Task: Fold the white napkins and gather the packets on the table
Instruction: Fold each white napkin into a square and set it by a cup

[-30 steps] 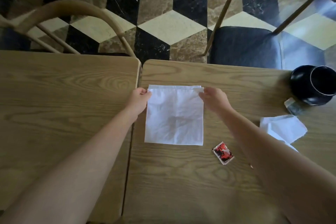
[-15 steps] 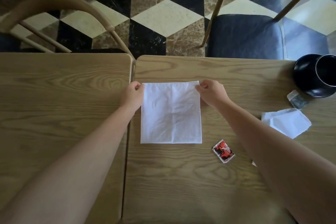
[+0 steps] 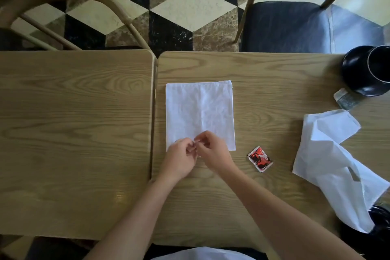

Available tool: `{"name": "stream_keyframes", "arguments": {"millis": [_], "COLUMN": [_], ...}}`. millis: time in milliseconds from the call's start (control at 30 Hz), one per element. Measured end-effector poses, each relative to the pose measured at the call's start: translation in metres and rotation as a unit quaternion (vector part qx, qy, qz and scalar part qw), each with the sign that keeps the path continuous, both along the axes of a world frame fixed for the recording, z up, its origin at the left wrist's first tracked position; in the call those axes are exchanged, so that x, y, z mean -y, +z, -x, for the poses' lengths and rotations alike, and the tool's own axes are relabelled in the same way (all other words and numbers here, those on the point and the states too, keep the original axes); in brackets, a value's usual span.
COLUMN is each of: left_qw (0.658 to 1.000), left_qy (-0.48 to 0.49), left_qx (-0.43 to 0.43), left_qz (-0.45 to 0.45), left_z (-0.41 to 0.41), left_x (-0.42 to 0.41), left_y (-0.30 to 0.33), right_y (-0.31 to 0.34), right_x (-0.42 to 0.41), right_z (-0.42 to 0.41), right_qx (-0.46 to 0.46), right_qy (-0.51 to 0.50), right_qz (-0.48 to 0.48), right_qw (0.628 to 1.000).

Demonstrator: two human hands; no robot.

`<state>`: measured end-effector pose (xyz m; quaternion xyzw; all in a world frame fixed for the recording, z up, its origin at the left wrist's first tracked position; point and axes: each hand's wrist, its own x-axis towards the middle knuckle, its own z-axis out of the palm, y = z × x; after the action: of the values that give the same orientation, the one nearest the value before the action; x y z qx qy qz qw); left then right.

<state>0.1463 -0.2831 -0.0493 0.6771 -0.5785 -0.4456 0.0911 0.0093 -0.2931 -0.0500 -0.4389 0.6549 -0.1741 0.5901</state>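
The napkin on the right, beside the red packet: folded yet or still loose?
Still loose: the right napkin lies crumpled and spread unevenly, with corners turned up.

My two bare forearms reach forward from the bottom of the view and converge toward the middle, wrists fairly straight. My left hand (image 3: 179, 160) sits knuckles up, fingers curled inward toward the other hand. My right hand (image 3: 213, 152) comes in at a slant from the right, also back-up, its fingers bent and meeting the left ones. The fingertips (image 3: 196, 142) of both hands touch at one spot, pinched together there; whether they hold anything between them is too blurred to tell.
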Motion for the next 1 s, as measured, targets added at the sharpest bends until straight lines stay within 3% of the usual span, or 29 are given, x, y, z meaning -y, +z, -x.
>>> {"name": "stream_keyframes", "arguments": {"millis": [167, 300, 600, 733, 867, 1000], "left_qw": [0.985, 0.976, 0.969, 0.953, 0.921, 0.822], "left_qy": [0.153, 0.176, 0.198, 0.266, 0.363, 0.522], "left_qx": [0.014, 0.004, 0.060, 0.085, 0.028, -0.145], "left_qz": [-0.077, -0.125, -0.132, -0.121, -0.139, -0.177], "left_z": [-0.012, -0.025, -0.044, -0.043, -0.039, -0.034], "left_x": [-0.003, 0.004, 0.001, -0.003, -0.012, -0.014], "left_y": [-0.001, 0.005, 0.015, 0.022, 0.023, 0.020], "right_y": [-0.004, 0.000, 0.006, 0.007, 0.007, 0.007], "right_x": [-0.004, -0.001, 0.002, -0.006, -0.011, -0.005], "right_z": [0.017, 0.058, 0.081, 0.079, 0.072, 0.061], "right_qx": [-0.036, -0.046, -0.021, -0.142, -0.128, -0.124], "right_qy": [0.009, -0.061, -0.125, -0.133, -0.173, -0.160], "right_qz": [-0.019, -0.037, -0.085, -0.057, -0.099, -0.110], "right_qw": [0.999, 0.996, 0.988, 0.979, 0.972, 0.973]}}
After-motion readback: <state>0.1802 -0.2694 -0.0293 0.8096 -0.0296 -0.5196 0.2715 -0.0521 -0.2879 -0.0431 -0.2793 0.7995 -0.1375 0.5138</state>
